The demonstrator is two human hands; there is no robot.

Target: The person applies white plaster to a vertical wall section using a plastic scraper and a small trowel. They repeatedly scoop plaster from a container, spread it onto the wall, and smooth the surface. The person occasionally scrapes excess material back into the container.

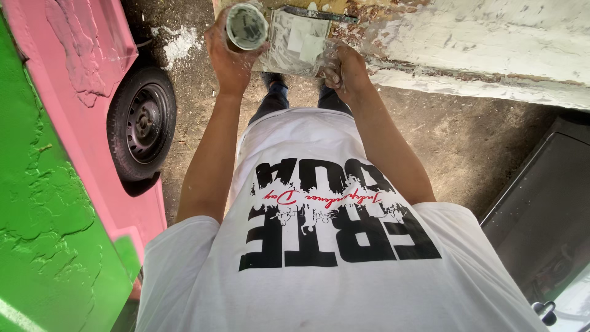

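Note:
My left hand [228, 58] is shut around a round tin or roll [246, 26] whose pale, smeared end faces the camera. Level with it, my right hand [346, 72] grips the lower right corner of a flat grey square board [299, 40] wrapped in shiny plastic. A thin dark blade-like strip [319, 13] lies along the board's far edge. Both arms reach out in front of my white printed T-shirt [319, 258]. My dark trousers [276, 98] show just below the hands.
A pink car body [92, 55] with rough filler patches and a black tyre [142, 123] stands at the left. A green panel [43, 233] lies nearer me. A worn white panel [479, 55] crosses the top right, with a dark panel [547, 209] at the right. The ground [467, 135] is dirt.

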